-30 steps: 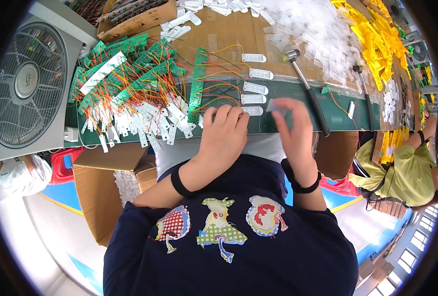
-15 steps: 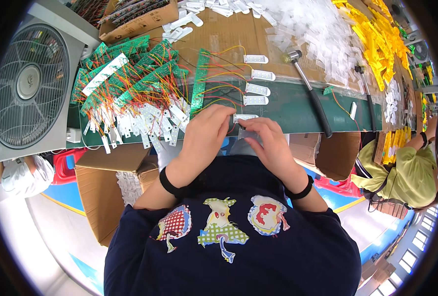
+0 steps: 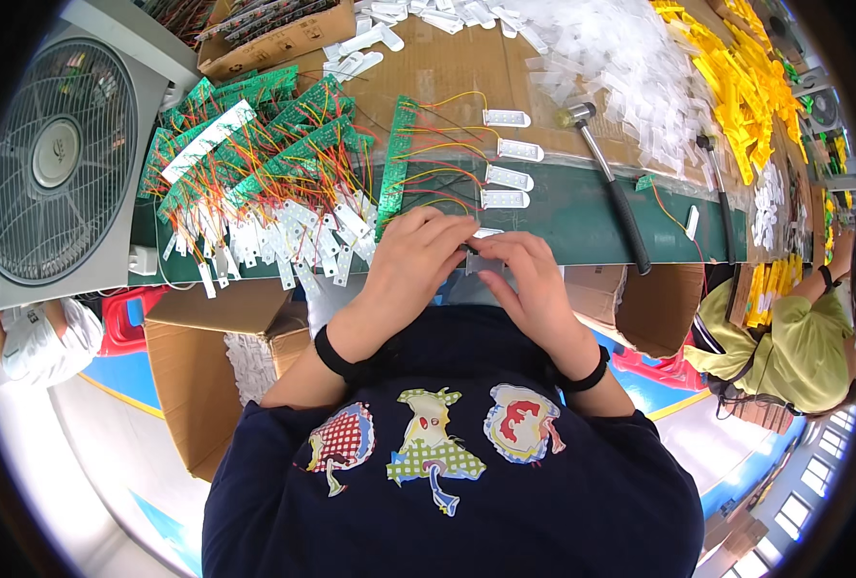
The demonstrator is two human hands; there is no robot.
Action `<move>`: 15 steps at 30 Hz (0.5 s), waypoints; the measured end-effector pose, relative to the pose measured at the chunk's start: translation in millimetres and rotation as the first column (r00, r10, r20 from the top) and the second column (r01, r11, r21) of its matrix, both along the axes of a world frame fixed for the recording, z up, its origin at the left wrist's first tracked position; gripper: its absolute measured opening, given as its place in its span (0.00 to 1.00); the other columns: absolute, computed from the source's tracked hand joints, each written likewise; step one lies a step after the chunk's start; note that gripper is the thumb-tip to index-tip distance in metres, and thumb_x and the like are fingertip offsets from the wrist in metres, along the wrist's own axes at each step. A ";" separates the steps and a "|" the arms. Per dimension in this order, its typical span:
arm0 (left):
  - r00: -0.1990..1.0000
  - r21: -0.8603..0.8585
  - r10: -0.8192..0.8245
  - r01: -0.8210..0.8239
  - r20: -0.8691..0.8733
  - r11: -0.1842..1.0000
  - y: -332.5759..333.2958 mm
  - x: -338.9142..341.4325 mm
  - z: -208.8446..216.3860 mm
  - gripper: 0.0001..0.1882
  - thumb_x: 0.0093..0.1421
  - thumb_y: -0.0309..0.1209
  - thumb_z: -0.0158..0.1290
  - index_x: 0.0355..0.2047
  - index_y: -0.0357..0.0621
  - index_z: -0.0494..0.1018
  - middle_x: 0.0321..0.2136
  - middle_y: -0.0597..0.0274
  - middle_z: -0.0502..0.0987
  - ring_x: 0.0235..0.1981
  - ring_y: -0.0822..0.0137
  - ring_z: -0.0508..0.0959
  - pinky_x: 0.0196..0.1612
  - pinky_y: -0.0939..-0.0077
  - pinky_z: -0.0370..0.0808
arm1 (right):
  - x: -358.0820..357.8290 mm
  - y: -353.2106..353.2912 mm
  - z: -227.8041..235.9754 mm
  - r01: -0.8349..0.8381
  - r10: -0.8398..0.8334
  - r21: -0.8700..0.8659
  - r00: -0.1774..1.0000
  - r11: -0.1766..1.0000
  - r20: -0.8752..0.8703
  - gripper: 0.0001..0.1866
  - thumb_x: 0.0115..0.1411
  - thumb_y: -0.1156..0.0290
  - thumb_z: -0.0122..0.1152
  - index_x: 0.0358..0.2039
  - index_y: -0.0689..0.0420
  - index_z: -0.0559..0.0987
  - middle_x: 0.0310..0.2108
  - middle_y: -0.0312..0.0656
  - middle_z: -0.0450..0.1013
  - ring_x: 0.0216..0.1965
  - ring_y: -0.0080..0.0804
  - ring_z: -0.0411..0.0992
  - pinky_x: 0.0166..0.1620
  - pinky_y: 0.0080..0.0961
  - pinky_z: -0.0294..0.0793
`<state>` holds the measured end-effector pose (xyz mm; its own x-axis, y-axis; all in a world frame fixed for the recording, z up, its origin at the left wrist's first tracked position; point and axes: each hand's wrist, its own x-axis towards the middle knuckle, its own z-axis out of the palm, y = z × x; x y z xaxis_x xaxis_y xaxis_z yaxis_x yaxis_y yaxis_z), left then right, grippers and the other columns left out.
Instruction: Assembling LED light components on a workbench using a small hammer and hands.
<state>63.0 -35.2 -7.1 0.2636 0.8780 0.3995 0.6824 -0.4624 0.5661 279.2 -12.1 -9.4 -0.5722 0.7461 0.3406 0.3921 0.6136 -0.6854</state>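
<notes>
At the table's near edge, my left hand (image 3: 413, 262) and my right hand (image 3: 529, 281) meet around a small white LED light piece (image 3: 487, 232). Both hands are closed on it, thumbs and fingertips together, and the fingers cover most of it. Something clear or pale hangs just below my right fingertips; its kind is hard to make out. Beyond my fingers, several finished-looking white LED pieces (image 3: 507, 177) lie in a column. Red, yellow and dark wires join them to a long green circuit board (image 3: 396, 159) standing lengthwise on their left.
Left lies a heap of wired green circuit boards (image 3: 293, 144), beside a grey fan (image 3: 57, 154). A black-handled hammer (image 3: 616, 197) and a second hammer (image 3: 719, 193) lie right. Behind are clear plastic pieces (image 3: 630, 77) and yellow parts (image 3: 736, 87). Cardboard boxes (image 3: 197, 385) stand below the table edge.
My left fingers have moved slightly right, over the LED piece, and now hide more of it. The view has shifted a little; the other pieces lie as before.
</notes>
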 end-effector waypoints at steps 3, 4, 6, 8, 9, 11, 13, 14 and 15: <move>0.999 -0.054 0.031 -0.030 0.012 0.998 -2.1 -0.6 0.7 0.32 0.52 0.23 0.67 0.59 0.47 0.76 0.47 0.61 0.80 0.49 0.56 0.78 0.51 0.60 0.74 | -3.9 3.9 2.0 0.035 -0.036 -0.016 0.998 0.999 -0.052 0.18 0.55 0.77 0.72 0.46 0.58 0.78 0.47 0.43 0.78 0.49 0.47 0.75 0.50 0.42 0.74; 0.999 -0.072 0.041 -0.039 0.026 0.997 -3.1 -1.0 1.2 0.34 0.51 0.22 0.67 0.61 0.47 0.75 0.47 0.59 0.80 0.49 0.55 0.78 0.51 0.61 0.74 | -6.4 4.9 2.4 0.077 -0.078 -0.013 0.995 0.997 -0.063 0.17 0.55 0.77 0.73 0.45 0.58 0.79 0.45 0.43 0.78 0.47 0.47 0.74 0.49 0.42 0.74; 0.999 -0.054 0.038 -0.037 0.020 0.998 -2.3 -1.4 1.6 0.35 0.52 0.24 0.68 0.62 0.48 0.74 0.46 0.59 0.80 0.49 0.55 0.78 0.51 0.61 0.73 | -12.9 7.4 2.3 0.147 -0.145 0.032 0.988 0.989 -0.044 0.16 0.54 0.78 0.73 0.43 0.58 0.80 0.43 0.42 0.78 0.45 0.47 0.75 0.47 0.40 0.75; 0.999 -0.042 0.036 -0.036 0.013 0.998 -1.9 -1.2 1.8 0.36 0.52 0.25 0.69 0.63 0.48 0.74 0.46 0.59 0.80 0.49 0.55 0.78 0.52 0.61 0.72 | -18.6 10.3 2.0 0.199 -0.203 0.108 0.979 0.974 0.023 0.15 0.52 0.79 0.75 0.41 0.59 0.81 0.41 0.42 0.79 0.43 0.46 0.75 0.45 0.38 0.75; 0.999 -0.041 0.037 -0.036 0.003 0.998 -2.0 -1.1 1.7 0.36 0.52 0.25 0.69 0.63 0.48 0.73 0.46 0.59 0.80 0.49 0.55 0.78 0.52 0.61 0.72 | -19.9 11.0 2.3 0.202 -0.207 0.118 0.978 0.972 0.025 0.15 0.52 0.79 0.75 0.40 0.59 0.82 0.40 0.42 0.78 0.42 0.45 0.75 0.45 0.38 0.75; 0.999 -0.036 0.040 -0.040 -0.008 0.999 -2.2 -1.3 1.2 0.35 0.53 0.26 0.69 0.63 0.48 0.73 0.46 0.60 0.80 0.49 0.56 0.77 0.52 0.61 0.72 | -21.3 12.9 2.6 0.203 -0.209 0.120 0.977 0.972 0.041 0.14 0.51 0.79 0.75 0.39 0.58 0.83 0.39 0.41 0.78 0.42 0.45 0.74 0.44 0.37 0.75; 0.999 -0.030 0.045 -0.045 -0.010 0.999 -2.7 -1.4 0.2 0.35 0.53 0.26 0.69 0.63 0.48 0.73 0.46 0.60 0.80 0.49 0.56 0.77 0.53 0.61 0.72 | -20.0 15.4 3.4 0.180 -0.185 0.110 0.982 0.977 0.041 0.14 0.51 0.79 0.75 0.39 0.58 0.83 0.39 0.41 0.78 0.42 0.44 0.74 0.44 0.37 0.75; 0.999 -0.033 0.041 -0.042 -0.018 0.999 -2.7 -1.7 -0.3 0.35 0.53 0.26 0.68 0.63 0.48 0.73 0.47 0.61 0.80 0.50 0.57 0.77 0.52 0.60 0.72 | -18.8 16.8 3.8 0.167 -0.172 0.107 0.984 0.980 0.039 0.13 0.51 0.79 0.75 0.38 0.59 0.83 0.39 0.41 0.78 0.42 0.44 0.74 0.44 0.37 0.75; 0.999 -0.036 0.037 -0.038 -0.025 0.999 -2.4 -1.7 -0.9 0.34 0.54 0.27 0.67 0.62 0.48 0.73 0.47 0.63 0.80 0.51 0.57 0.76 0.52 0.60 0.71 | -17.8 17.7 4.2 0.167 -0.171 0.089 0.984 0.982 0.040 0.13 0.51 0.78 0.75 0.38 0.58 0.83 0.38 0.40 0.78 0.41 0.44 0.74 0.44 0.38 0.75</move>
